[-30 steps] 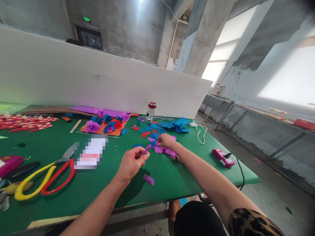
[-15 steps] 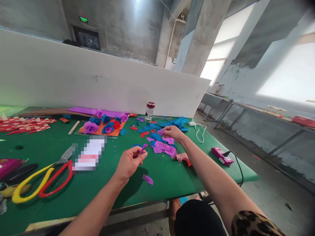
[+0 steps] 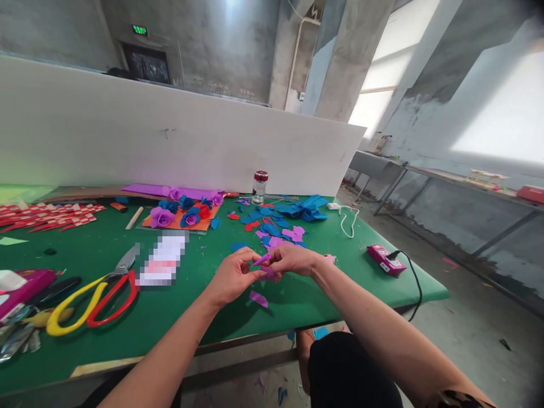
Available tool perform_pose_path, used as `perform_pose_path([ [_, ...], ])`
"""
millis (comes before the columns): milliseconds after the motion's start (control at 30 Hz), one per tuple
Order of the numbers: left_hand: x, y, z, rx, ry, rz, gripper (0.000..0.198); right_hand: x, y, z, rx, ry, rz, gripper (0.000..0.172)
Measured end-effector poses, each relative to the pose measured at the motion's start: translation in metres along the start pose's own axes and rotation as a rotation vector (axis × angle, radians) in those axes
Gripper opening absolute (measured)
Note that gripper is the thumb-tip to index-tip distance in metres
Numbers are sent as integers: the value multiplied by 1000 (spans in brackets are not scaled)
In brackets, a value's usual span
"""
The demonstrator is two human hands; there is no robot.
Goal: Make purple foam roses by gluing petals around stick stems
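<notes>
My left hand (image 3: 238,274) pinches a small purple paper roll (image 3: 262,260) above the front of the green table. Right against it, my right hand (image 3: 292,260) is closed on a purple paper petal (image 3: 267,273), which touches the roll and is partly hidden by the fingers. On the table below lies one loose purple paper piece (image 3: 259,298). Behind my hands is a scatter of cut paper petals, with purple pieces (image 3: 294,233), blue pieces (image 3: 272,229) and red pieces (image 3: 252,225).
Finished paper roses (image 3: 162,217) lie at the back left. Large scissors (image 3: 111,283) with yellow and red handles rest at the left. A red-lidded glass jar (image 3: 259,188) stands before the white board (image 3: 204,136). A pink box (image 3: 386,260) with a black cord sits at the right.
My right hand has come from the petal pile toward my left hand, bringing a purple petal to the roll. My view has shifted slightly.
</notes>
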State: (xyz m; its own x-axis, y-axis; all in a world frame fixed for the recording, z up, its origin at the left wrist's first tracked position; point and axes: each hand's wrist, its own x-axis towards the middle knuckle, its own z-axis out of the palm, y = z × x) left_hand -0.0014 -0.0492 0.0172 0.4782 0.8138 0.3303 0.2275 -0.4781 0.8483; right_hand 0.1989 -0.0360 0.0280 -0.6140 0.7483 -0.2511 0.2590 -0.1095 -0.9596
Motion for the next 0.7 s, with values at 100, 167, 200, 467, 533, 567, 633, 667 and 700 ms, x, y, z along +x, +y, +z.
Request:
perform_pose_path([
  [100,-1,-2,3,-6,4,-33,21,-5,4,5,55,56,-8,8],
  [167,-1,-4,6,-89,37,-92,23,-9,10,10,161,140,-63,20],
  [200,0,-6,7,-141,81,-122,23,-11,13,14,232,177,-96,28],
  [467,0,-11,19,-223,300,-217,22,-8,33,49,286,449,-183,38],
  [533,0,-11,19,-242,266,-237,23,-8,33,52,304,469,-167,38],
  [567,0,-10,18,-257,245,-245,25,-8,33,52,311,466,-155,38],
  [633,1,-10,18,-286,201,-263,30,-10,31,52,324,449,-121,35],
  [667,1,-10,18,-295,179,-274,31,-11,31,51,327,439,-103,34],
  [700,2,-11,18,-297,163,-284,31,-12,31,51,330,429,-87,32],
])
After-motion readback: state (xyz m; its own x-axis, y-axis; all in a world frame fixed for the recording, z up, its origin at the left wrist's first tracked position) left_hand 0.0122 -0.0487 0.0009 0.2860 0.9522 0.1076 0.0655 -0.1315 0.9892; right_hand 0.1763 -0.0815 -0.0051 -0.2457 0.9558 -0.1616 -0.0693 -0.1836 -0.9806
